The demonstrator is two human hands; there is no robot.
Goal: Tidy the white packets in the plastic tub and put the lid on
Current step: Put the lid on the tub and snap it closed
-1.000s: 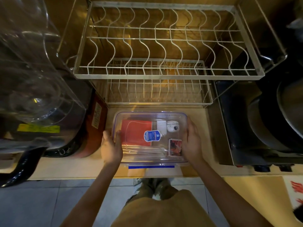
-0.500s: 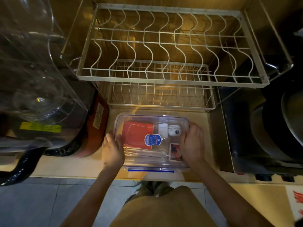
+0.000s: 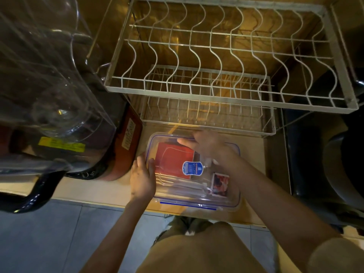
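Observation:
A clear plastic tub (image 3: 226, 203) stands on the wooden counter, with its clear, blue-trimmed lid (image 3: 234, 150) lying on top. Through the lid I see a red packet (image 3: 173, 160), a blue and white label (image 3: 192, 168) and a small picture card (image 3: 220, 183). White packets inside are mostly hidden under my right arm. My left hand (image 3: 142, 178) rests against the tub's left edge, fingers on the lid rim. My right hand (image 3: 204, 143) lies flat across the lid's far edge, fingers spread.
A white wire dish rack (image 3: 226, 95) hangs over the back of the counter, just above the tub. A clear blender jug (image 3: 49, 91) and a red-brown appliance (image 3: 126, 146) stand at the left. Dark pots (image 3: 338, 154) sit at the right. Tiled floor lies below.
My right hand has moved from the tub's right side to the far edge of the lid, its arm now crossing over the lid. The left hand stays at the left edge.

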